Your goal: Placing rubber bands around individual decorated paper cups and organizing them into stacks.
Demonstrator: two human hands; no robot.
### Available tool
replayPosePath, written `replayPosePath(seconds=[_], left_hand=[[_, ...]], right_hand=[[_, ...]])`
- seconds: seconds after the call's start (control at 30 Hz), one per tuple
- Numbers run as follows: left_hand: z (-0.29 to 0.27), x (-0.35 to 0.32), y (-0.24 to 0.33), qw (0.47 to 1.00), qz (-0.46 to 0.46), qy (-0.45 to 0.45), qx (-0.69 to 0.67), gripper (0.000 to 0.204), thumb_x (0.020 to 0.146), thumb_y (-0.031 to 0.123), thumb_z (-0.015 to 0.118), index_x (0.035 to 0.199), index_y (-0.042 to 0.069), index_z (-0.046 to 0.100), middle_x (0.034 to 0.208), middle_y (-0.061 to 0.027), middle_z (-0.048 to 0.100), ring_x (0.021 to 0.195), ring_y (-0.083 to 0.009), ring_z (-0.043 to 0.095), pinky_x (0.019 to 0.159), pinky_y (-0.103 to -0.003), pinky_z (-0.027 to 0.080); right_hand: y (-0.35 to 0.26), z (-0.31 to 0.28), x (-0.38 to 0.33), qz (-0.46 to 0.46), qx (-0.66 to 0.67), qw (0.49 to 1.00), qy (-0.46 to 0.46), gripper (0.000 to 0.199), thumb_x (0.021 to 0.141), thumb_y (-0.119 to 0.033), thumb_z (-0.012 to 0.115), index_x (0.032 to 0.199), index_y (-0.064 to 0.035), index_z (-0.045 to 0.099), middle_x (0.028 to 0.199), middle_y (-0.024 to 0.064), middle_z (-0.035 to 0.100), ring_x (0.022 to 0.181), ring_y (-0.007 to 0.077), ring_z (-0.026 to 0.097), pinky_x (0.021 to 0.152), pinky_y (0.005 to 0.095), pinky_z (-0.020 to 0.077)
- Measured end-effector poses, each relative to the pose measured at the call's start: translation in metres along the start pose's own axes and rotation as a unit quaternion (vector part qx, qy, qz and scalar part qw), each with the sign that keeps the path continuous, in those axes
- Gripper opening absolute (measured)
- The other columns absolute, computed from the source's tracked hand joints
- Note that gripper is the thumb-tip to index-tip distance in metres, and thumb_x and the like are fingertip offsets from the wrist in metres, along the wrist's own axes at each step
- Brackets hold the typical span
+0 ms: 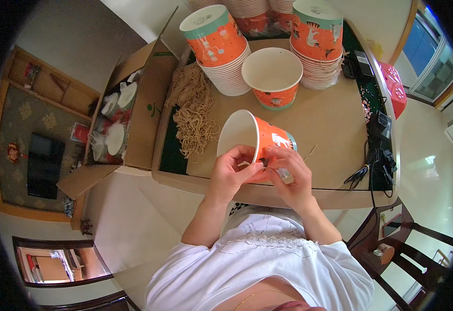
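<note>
Nearest, both forearms rise from the white sleeves and slant inward toward the held tub (pixel 264 136), elbows spread, wrists bent so that the hands meet on its near side. The left hand (pixel 231 168) is at the mouth end, thumb and fingers grasping the rim. The right hand (pixel 293 173) lies along the outer wall, its fingers curled inward and bunched close to the left thumb; whether they pinch the wall or something small, I cannot tell.

The held tub is tipped on its side above the near part of the worktop (pixel 340 196), mouth to the left, base to the right. The step in hand looks like fine fingertip work just below its rim, perhaps with string. The next move seems to call for a steady left grip and small, exact motions of the right fingertips.

Just right of the held tub is a thin strand (pixel 311 151). Left of it and a little farther lies a heap of string (pixel 190 114), with an open carton (pixel 148 114) beyond that. Cables (pixel 374 173) lie well to its right. Behind it stands an upright tub (pixel 272 78), between a left stack (pixel 216 52) and a right stack (pixel 317 44).
</note>
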State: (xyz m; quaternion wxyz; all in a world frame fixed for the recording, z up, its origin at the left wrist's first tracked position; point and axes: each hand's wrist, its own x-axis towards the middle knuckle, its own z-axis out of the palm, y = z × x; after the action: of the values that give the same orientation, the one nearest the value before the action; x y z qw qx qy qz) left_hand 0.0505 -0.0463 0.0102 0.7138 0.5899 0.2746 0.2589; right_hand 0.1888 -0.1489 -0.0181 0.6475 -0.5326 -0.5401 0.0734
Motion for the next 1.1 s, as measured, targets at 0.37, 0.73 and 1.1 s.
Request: replayPosePath(seconds=[0.37,0.73,1.1], left_hand=[[0.007,0.0,0.006,0.999,0.017,-0.003,0.037,0.025,0.084,0.003,0.067,0.107,-0.002,0.059,0.097,-0.0052,0.065,0.086,-0.0085,0.062,0.078,-0.024,0.052],[0.008,-0.004,0.002,0.998,0.013,-0.005,0.067,0.024,0.085,0.004,0.066,0.108,-0.001,0.06,0.094,-0.0046,0.067,0.08,-0.0079,0.064,0.072,-0.023,0.053],[0.009,-0.004,0.009,0.998,-0.011,-0.005,0.057,0.03,0.084,0.0,0.066,0.113,-0.001,0.058,0.101,-0.0056,0.066,0.09,-0.01,0.062,0.081,-0.025,0.051]], right_hand=[[-0.002,-0.003,0.008,0.009,-0.017,0.999,0.038,0.016,0.073,0.007,0.067,0.085,-0.0015,0.06,0.085,0.0108,0.061,0.077,0.0256,0.062,0.067,0.0333,0.0509],[-0.011,-0.003,0.019,0.028,-0.082,0.996,0.012,0.014,0.076,0.005,0.066,0.086,-0.0018,0.058,0.083,0.0113,0.061,0.076,0.0267,0.063,0.067,0.0338,0.0512],[-0.009,0.0,0.012,0.222,0.071,0.972,0.002,0.006,0.087,-0.002,0.06,0.091,-0.0034,0.056,0.069,0.0063,0.055,0.056,0.008,0.051,0.05,0.0226,0.0391]])
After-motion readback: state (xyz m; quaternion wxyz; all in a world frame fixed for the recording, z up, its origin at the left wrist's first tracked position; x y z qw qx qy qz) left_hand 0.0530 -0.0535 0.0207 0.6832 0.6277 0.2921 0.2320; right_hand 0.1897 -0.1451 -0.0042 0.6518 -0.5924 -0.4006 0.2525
